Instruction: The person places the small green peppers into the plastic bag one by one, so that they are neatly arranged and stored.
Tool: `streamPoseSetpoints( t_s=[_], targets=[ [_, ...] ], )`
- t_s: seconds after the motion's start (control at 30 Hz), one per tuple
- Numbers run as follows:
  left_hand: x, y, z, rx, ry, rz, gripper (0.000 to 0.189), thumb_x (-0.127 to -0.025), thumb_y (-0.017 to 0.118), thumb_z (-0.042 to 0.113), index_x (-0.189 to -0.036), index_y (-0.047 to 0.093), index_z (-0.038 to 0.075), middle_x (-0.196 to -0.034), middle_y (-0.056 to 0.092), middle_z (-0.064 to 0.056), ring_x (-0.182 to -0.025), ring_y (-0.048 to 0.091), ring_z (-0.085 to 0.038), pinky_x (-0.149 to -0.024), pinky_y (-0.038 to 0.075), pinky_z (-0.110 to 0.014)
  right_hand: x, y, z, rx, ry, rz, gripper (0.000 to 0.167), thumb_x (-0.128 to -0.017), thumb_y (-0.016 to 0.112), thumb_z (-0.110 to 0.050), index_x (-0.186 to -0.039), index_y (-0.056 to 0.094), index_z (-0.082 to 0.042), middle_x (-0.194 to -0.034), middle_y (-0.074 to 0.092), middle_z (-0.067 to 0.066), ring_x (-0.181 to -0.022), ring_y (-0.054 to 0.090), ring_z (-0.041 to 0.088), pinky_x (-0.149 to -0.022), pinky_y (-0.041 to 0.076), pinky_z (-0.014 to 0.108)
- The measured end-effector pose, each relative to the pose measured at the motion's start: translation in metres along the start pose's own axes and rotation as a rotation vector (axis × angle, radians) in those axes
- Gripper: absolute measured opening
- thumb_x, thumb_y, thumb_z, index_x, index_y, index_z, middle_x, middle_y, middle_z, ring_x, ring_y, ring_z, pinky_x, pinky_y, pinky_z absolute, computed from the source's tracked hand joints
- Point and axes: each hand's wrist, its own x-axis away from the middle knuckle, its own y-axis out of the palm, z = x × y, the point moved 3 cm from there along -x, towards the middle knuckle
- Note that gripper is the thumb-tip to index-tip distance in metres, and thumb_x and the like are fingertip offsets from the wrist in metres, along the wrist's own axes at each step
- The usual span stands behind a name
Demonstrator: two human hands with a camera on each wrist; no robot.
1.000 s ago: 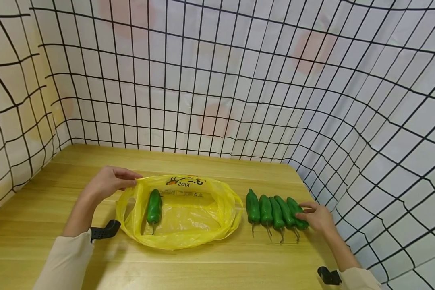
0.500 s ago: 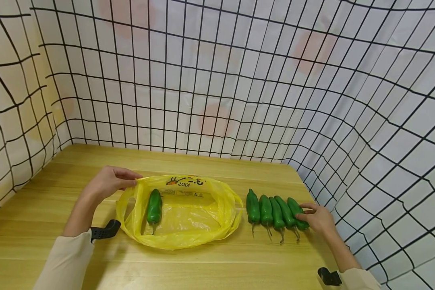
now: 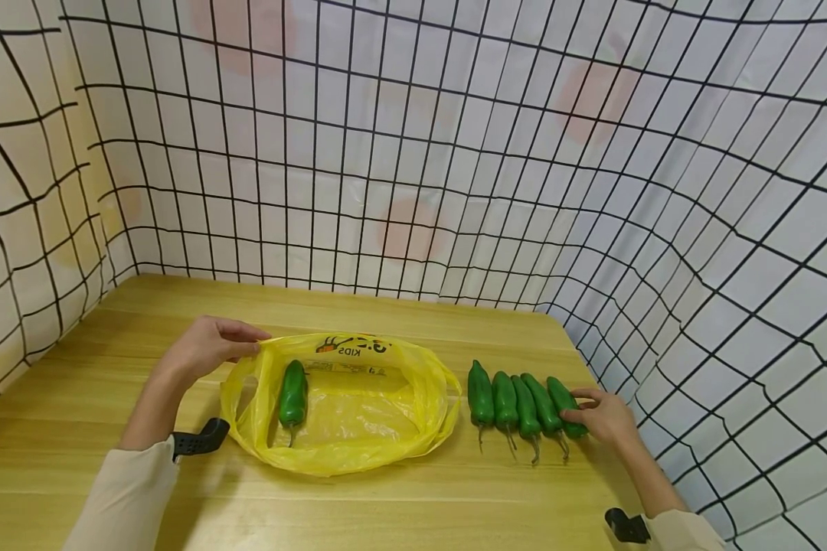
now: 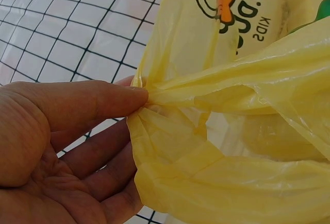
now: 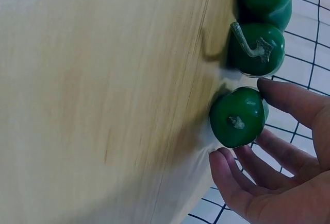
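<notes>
A yellow plastic bag lies with its mouth spread, and one green chili pepper is inside near its left wall. My left hand pinches the bag's rim between thumb and forefinger at the upper left corner; in the left wrist view the other fingers extend below the pinch. Right of the bag, several green chili peppers lie side by side in a row, stems toward me. At the row's right end, my right hand holds the last pepper, thumb on one side and fingers curved round the other.
The wooden table carries everything. Light walls with a black grid enclose it at the back and both sides, and the right wall stands close to my right hand. Black wrist mounts sit by both sleeves.
</notes>
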Motion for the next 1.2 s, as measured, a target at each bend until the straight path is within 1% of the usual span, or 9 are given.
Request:
streamPoseSetpoints(
  t_s=[0.23,0.47,0.63,0.83,0.93,1.07,1.2],
  targets=[
    [0.000,0.000,-0.001,-0.004,-0.001,0.003,0.032,-0.097,0.068,0.021,-0.126,0.072,0.005,-0.110,0.076,-0.009,-0.086,0.062,-0.020,-0.077,0.052,-0.035,-0.001,0.000,0.001,0.005,0.001,-0.011,0.064,-0.089,0.077,-0.030,-0.139,0.057,0.005,-0.126,0.063,0.034,-0.114,0.058,0.054,-0.087,0.053,0.057],
    [0.001,-0.001,-0.002,0.003,-0.004,-0.001,0.033,-0.098,0.068,0.021,-0.127,0.071,0.005,-0.108,0.076,-0.008,-0.085,0.061,-0.020,-0.079,0.052,-0.039,-0.003,0.002,0.003,0.004,-0.005,0.012,0.063,-0.089,0.077,-0.029,-0.139,0.057,0.004,-0.124,0.064,0.035,-0.109,0.062,0.052,-0.082,0.056,0.053],
    [0.000,-0.001,-0.002,-0.002,-0.001,0.000,0.033,-0.098,0.068,0.021,-0.126,0.072,0.006,-0.106,0.076,-0.008,-0.084,0.061,-0.020,-0.079,0.052,-0.039,-0.003,0.002,0.001,-0.006,-0.002,0.025,0.063,-0.090,0.076,-0.028,-0.140,0.056,0.003,-0.125,0.064,0.035,-0.107,0.064,0.050,-0.079,0.057,0.051],
    [0.000,-0.001,-0.004,-0.007,0.003,0.000,0.033,-0.098,0.068,0.022,-0.126,0.072,0.006,-0.110,0.075,-0.010,-0.087,0.063,-0.020,-0.080,0.053,-0.040,-0.002,0.000,-0.009,0.013,-0.029,0.057,0.060,-0.091,0.075,-0.029,-0.140,0.057,0.001,-0.127,0.063,0.034,-0.106,0.065,0.048,-0.072,0.057,0.045],
    [0.000,-0.001,-0.003,-0.008,0.006,-0.001,0.033,-0.098,0.068,0.022,-0.126,0.072,0.006,-0.113,0.075,-0.012,-0.088,0.064,-0.020,-0.081,0.054,-0.041,-0.002,-0.002,-0.015,0.025,-0.036,0.053,0.061,-0.091,0.074,-0.031,-0.141,0.057,0.000,-0.128,0.063,0.034,-0.106,0.065,0.049,-0.071,0.056,0.045],
    [-0.001,-0.001,-0.003,-0.001,0.013,-0.001,0.033,-0.098,0.068,0.022,-0.126,0.072,0.004,-0.115,0.074,-0.014,-0.089,0.065,-0.020,-0.082,0.055,-0.040,-0.004,-0.004,-0.025,0.028,-0.044,0.039,0.061,-0.093,0.072,-0.032,-0.143,0.056,-0.001,-0.130,0.062,0.033,-0.109,0.063,0.050,-0.075,0.057,0.049],
    [0.000,-0.001,-0.003,-0.002,0.015,-0.004,0.033,-0.098,0.068,0.022,-0.126,0.072,0.005,-0.115,0.074,-0.014,-0.089,0.065,-0.020,-0.081,0.055,-0.038,-0.006,-0.007,-0.038,0.020,-0.061,0.035,0.061,-0.094,0.072,-0.033,-0.143,0.055,-0.002,-0.131,0.061,0.033,-0.111,0.062,0.050,-0.078,0.057,0.052]
  ],
)
